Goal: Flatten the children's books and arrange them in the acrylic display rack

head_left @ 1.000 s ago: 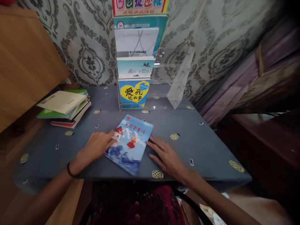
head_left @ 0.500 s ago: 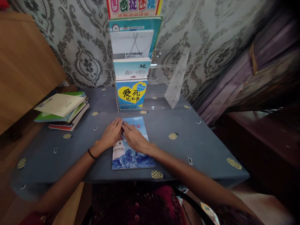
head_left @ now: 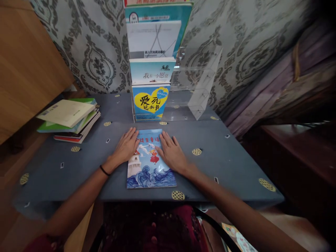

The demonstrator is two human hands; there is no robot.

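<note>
A blue picture book [head_left: 150, 171] with a lighthouse, waves and a red-clad figure on its cover lies closed and flat on the table near its front edge. My left hand [head_left: 127, 145] rests along the book's left edge, palm down with fingers stretched out. On the opposite side, my right hand [head_left: 172, 150] lies over the upper right edge, its fingers outstretched and somewhat spread. Neither hand grips anything. Part of the red title is covered by my left fingers.
Behind the book stands a clear acrylic rack [head_left: 201, 92], its left column filled with books [head_left: 151, 101] in tiers. A stack of books [head_left: 69, 113] sits at the left on the patterned tablecloth [head_left: 210, 140]. A wooden cabinet [head_left: 31, 63] borders the left side.
My right hand has slid from the book's upper left part to its right edge, uncovering the cover's middle. My left hand stays at the left edge. The view has tipped slightly downward.
</note>
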